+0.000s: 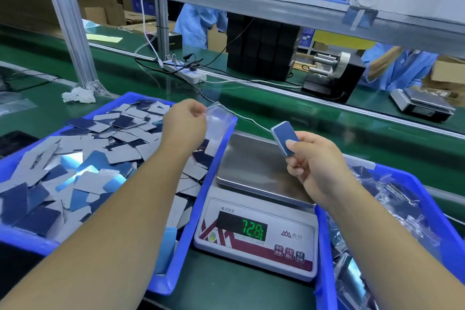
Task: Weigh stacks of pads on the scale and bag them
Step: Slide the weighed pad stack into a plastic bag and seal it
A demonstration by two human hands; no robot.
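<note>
1. On the left, the blue tray (15,161) is full of loose pads (120,151), so I judge that much weighing is left.
2. My left hand (185,121) is above the far corner of this tray; its fingers pinch a small clear bag (219,114), ready to be filled.
3. In the middle, the scale (256,211) has a bare plate, although the display (253,229) shows 72.81.
4. My right hand (314,161) holds a stack of pads (285,138) above the plate, thumb and fingers clamped on it. I think it is weighed and goes into the bag next.
5. On the right, another blue tray (448,241) holds filled bags (392,211), so several rounds are done.
</note>
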